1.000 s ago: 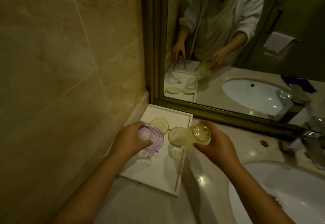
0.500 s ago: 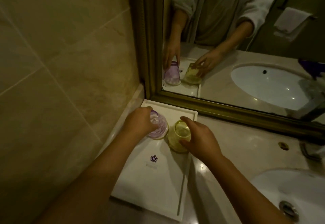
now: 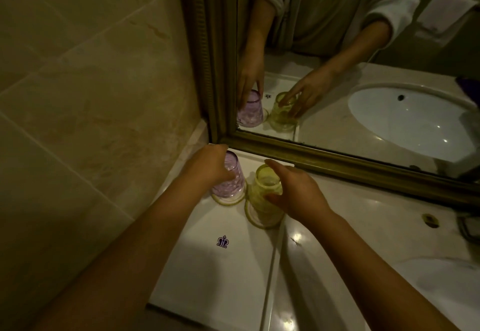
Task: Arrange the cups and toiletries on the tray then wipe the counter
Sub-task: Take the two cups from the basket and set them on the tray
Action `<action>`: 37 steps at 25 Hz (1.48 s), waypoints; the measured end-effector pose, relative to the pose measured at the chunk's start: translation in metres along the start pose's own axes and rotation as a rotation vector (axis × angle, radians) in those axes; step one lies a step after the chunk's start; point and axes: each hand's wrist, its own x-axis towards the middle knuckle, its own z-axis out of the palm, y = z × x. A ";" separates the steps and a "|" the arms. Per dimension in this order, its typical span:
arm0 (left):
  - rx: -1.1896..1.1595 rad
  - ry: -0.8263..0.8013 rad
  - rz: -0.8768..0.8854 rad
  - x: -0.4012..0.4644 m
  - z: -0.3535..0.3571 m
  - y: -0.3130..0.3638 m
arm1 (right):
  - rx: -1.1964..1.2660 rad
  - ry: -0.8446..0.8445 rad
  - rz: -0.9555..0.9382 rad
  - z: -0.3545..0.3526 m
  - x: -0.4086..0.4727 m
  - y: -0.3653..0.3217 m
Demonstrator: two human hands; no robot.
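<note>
At far left, a tiled wall (image 3: 85, 92) is seen beside the white tray (image 3: 218, 273), which is set in the corner of the table (image 3: 363, 232) below the framed mirror (image 3: 337, 159). The left hand (image 3: 207, 167) is curled over the purple cup (image 3: 230, 178), which is gripped from above and stood upside down on a round coaster (image 3: 228, 201) at the tray's far end. Just beside it, the yellow cup (image 3: 265, 195) is likewise inverted on a second coaster (image 3: 255, 223) near the tray's right rim and is gripped by the right hand (image 3: 296, 195), thumb on the near side and fingers on the far side. A crown mark (image 3: 222, 242) is printed on the bare middle of the tray. To the right, part of the sink (image 3: 446, 286) is visible. No toiletries can be made out. The cups are judged to be nearly placed. The two glass cups could be knocked together on release, since they stand close, and the yellow cup could be tipped off the rim if it is let go off-centre on its coaster.
</note>
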 end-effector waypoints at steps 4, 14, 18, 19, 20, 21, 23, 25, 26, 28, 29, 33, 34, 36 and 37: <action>-0.036 0.019 0.041 0.004 0.003 -0.003 | 0.026 0.010 -0.040 0.005 0.009 0.003; -0.121 0.167 0.075 0.016 0.015 -0.007 | 0.086 0.097 -0.005 -0.003 0.015 0.008; -0.243 0.243 0.060 0.012 0.019 -0.011 | 0.097 0.083 -0.056 -0.016 -0.001 0.006; -0.290 0.267 0.067 0.008 0.022 -0.011 | 0.065 0.024 -0.071 -0.013 -0.006 0.004; -0.340 0.290 0.076 0.005 0.025 -0.010 | 0.034 -0.027 -0.080 -0.010 -0.011 0.002; -0.386 0.302 0.083 0.002 0.028 -0.010 | 0.013 -0.057 -0.081 -0.007 -0.013 0.002; -0.423 0.306 0.081 -0.003 0.034 -0.010 | -0.007 -0.063 -0.078 -0.005 -0.010 0.002; -0.408 0.322 0.080 -0.004 0.036 -0.012 | -0.029 -0.053 -0.084 -0.005 -0.003 0.003; -0.417 0.328 0.084 -0.005 0.036 -0.012 | -0.039 -0.050 -0.085 -0.005 0.001 0.004; -0.438 0.317 0.085 -0.007 0.035 -0.012 | -0.034 -0.046 -0.076 -0.003 0.008 0.005; -0.435 0.306 0.075 -0.010 0.035 -0.011 | -0.018 -0.045 -0.067 -0.002 0.011 0.006; -0.380 0.484 0.065 -0.043 0.052 -0.001 | 0.052 -0.039 -0.041 -0.004 0.022 0.012; -0.347 0.551 0.121 -0.055 0.062 0.002 | 0.050 -0.036 -0.038 -0.003 0.023 0.013; -0.249 0.583 0.260 -0.079 0.083 0.007 | 0.063 -0.021 -0.020 -0.005 0.023 0.015; -0.187 0.559 0.323 -0.088 0.091 0.008 | 0.094 0.001 -0.012 -0.008 0.022 0.016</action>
